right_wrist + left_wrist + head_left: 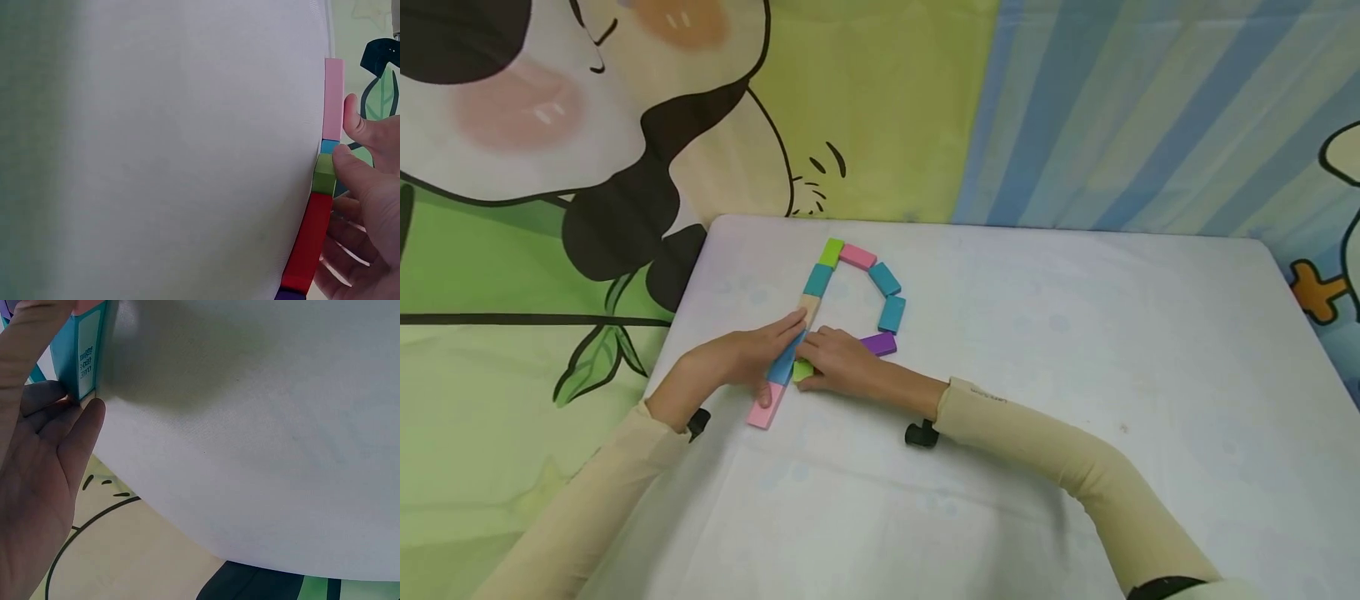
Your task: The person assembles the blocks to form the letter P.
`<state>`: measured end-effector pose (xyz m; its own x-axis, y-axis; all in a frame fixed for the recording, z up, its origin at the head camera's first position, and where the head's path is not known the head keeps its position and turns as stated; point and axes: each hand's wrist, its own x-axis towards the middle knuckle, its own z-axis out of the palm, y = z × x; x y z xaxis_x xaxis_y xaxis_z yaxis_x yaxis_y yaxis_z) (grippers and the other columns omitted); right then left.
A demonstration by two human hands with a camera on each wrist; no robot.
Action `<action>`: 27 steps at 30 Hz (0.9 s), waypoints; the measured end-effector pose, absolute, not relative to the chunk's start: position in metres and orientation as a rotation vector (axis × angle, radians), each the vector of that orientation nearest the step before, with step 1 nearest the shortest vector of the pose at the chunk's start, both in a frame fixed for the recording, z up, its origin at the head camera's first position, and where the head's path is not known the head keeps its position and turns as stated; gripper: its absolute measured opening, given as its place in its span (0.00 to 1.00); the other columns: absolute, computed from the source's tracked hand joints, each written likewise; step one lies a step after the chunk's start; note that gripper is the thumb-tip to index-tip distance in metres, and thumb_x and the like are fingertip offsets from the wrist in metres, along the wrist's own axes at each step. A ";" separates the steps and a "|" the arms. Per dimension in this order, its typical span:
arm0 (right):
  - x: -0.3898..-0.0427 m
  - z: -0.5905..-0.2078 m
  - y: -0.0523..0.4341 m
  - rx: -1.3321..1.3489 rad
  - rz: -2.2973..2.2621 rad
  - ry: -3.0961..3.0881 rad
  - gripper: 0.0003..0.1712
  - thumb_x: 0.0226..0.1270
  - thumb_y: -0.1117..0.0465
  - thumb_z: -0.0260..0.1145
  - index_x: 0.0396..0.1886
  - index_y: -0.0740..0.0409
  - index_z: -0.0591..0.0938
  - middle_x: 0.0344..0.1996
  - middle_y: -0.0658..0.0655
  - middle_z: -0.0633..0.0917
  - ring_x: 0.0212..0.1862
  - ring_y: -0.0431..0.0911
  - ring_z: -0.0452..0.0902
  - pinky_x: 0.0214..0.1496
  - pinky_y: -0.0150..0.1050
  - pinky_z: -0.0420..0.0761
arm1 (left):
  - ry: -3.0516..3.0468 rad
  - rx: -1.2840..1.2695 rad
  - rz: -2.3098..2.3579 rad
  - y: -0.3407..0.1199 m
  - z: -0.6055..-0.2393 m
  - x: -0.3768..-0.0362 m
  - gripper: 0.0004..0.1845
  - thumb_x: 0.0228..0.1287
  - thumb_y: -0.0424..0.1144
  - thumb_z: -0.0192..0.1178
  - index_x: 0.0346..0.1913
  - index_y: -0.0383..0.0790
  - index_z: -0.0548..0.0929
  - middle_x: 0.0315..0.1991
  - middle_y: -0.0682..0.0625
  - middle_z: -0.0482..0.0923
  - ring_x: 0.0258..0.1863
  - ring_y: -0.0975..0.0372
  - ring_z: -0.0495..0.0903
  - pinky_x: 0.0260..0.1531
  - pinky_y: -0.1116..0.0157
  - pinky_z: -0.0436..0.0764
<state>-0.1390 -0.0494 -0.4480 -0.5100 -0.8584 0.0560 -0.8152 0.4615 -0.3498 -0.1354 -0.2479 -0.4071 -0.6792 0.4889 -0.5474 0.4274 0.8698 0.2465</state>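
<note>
Coloured blocks lie flat on the white table (1000, 375) in a P-like outline. My left hand (748, 360) lies with straight fingers along the left side of the blue block (784, 365) in the upright column, with the pink block (765, 408) below it. The left wrist view shows the left hand (37, 487) against the blue block (84, 353). My right hand (838, 365) curls thumb and forefinger around a small green block (802, 370) set against the column's right side. In the right wrist view the right hand (369, 206) touches the green block (325, 174), with a red block (309, 244) beside the palm.
The outline continues with a wooden block (808, 307), teal block (817, 280), light green block (831, 252), pink block (857, 256), two teal blocks (884, 279) and a purple block (878, 343). The table's left edge (681, 308) runs close to my left hand. A cartoon-printed backdrop (1075, 108) hangs behind.
</note>
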 end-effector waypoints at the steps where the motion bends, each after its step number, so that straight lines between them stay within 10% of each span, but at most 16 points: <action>1: -0.139 -0.448 -0.049 -1.471 -0.499 2.590 0.24 0.63 0.44 0.67 0.52 0.55 0.80 0.45 0.50 0.83 0.47 0.43 0.73 0.49 0.32 0.74 | 2.416 0.662 0.125 -0.248 -0.407 -0.135 0.72 0.37 0.56 0.76 0.78 0.38 0.37 0.80 0.46 0.29 0.76 0.47 0.52 0.62 0.49 0.72; 27: -0.141 -0.426 -0.001 -1.256 -0.508 2.615 0.37 0.59 0.42 0.70 0.63 0.57 0.75 0.57 0.54 0.80 0.60 0.47 0.72 0.59 0.38 0.77 | 2.499 0.671 -0.002 -0.251 -0.415 -0.128 0.71 0.33 0.57 0.77 0.78 0.39 0.43 0.80 0.43 0.40 0.76 0.47 0.53 0.62 0.49 0.73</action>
